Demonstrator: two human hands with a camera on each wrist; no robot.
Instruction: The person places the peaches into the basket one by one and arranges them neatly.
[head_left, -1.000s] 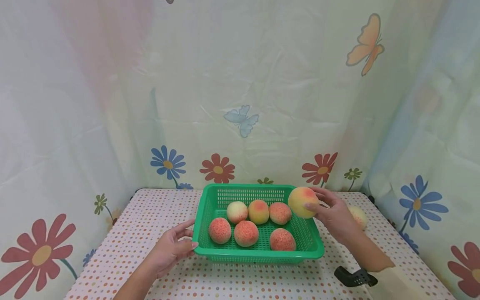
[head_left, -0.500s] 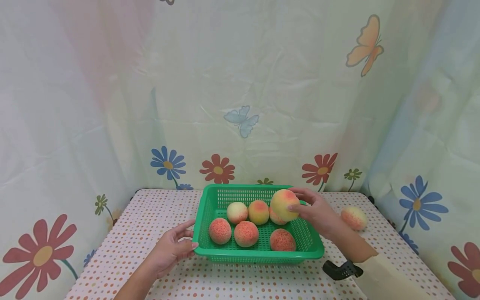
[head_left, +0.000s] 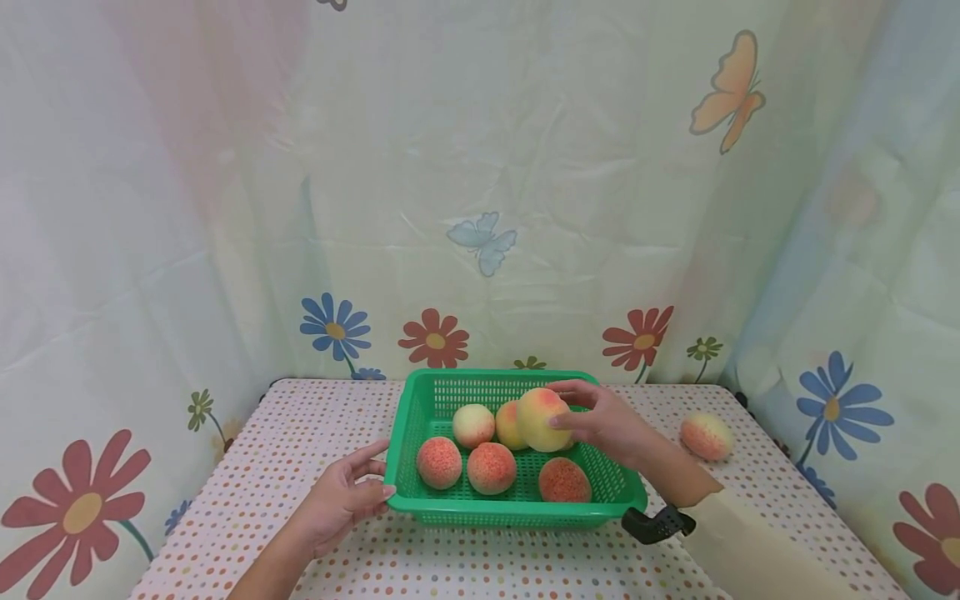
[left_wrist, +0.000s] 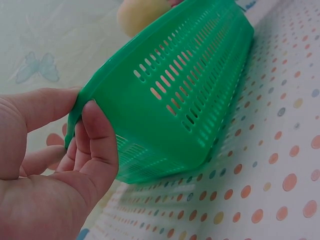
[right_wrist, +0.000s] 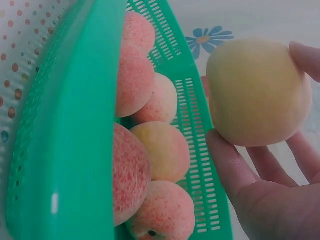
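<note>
A green plastic basket (head_left: 517,507) with slotted walls holds several peaches, some speckled red, some pale or yellow. My left hand (head_left: 339,500) grips the basket's left rim; in the left wrist view, fingers (left_wrist: 97,130) lie on both sides of that edge. Above the basket, my right hand (head_left: 603,425) holds a yellow peach (head_left: 542,421) with a red blush, thumb and fingers spread round it. From the head, the held peach overlaps a yellow peach (head_left: 508,427) and mostly hides another behind it. A dark red peach (head_left: 565,481) lies near the basket's front right.
One pale peach (head_left: 707,437) with a red side lies on the dotted tablecloth (head_left: 247,467), right of the basket. A curtain (head_left: 480,150) printed with flowers and butterflies hangs behind and at both sides. A black strap (head_left: 658,525) circles the right wrist.
My right hand has carried the yellow peach leftward and slightly down, from the right rim to over the basket's middle. The peach on the tablecloth came into full view. The left hand stayed put.
</note>
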